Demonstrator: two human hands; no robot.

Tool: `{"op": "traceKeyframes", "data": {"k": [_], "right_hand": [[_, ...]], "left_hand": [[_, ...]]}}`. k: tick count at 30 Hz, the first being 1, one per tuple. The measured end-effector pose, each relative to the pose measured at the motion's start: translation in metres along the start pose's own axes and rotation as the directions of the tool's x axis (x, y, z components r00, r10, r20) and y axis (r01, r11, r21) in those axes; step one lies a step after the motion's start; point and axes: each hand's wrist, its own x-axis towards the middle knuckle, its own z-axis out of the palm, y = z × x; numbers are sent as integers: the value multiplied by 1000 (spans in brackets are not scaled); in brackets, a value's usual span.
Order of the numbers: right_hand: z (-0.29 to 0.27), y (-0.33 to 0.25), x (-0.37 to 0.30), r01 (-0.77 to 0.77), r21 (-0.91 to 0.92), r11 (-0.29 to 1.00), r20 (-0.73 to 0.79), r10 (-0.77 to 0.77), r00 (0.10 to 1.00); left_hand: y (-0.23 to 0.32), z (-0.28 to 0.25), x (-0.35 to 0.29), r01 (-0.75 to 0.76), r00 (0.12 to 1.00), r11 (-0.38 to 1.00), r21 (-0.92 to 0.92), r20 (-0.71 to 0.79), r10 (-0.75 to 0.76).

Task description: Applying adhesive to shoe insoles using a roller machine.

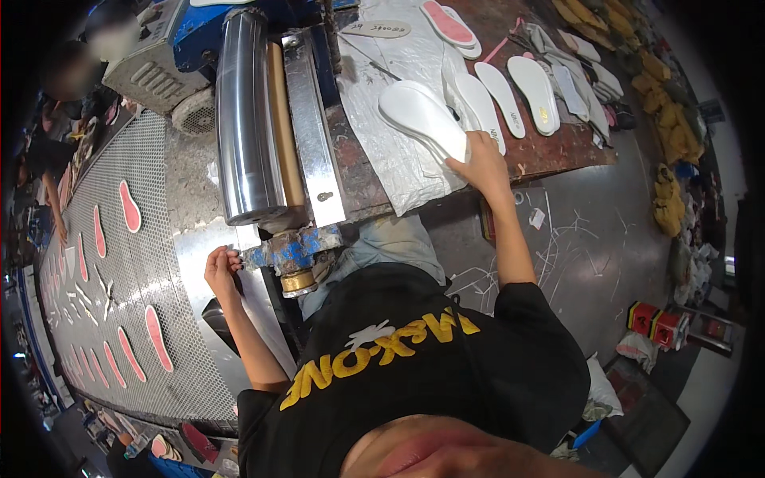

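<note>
My right hand (484, 166) grips the heel end of a white insole (414, 111), which is tilted above the bench. At least one more white layer shows under it. Beside it lie other white insoles, among them a narrow one (500, 97) and one with a gold mark (532, 92). My left hand (222, 269) is beside the near end of a shiny metal roller (247, 119), its fingers curled in. Whatever may be between those fingers is too small to make out.
To the left, a mesh conveyor belt (199, 350) carries several pink insoles (158, 338). Another person's arm (56, 203) reaches over its far side. White sheeting (374, 147) covers part of the bench. White scraps litter the floor (590, 263) at right, near a red and yellow box (657, 324).
</note>
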Motion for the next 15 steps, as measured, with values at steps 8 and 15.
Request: {"op": "traceKeyframes", "data": {"k": [8,15], "right_hand": [[-12,32,8,180,498,848,-347,5,938],[-48,32,17,134,990,38,-137,450,882]], "left_hand": [[5,7,-1,17,1000,998,59,5,-17],[48,17,14,241,961,936,256,75,-267]]}}
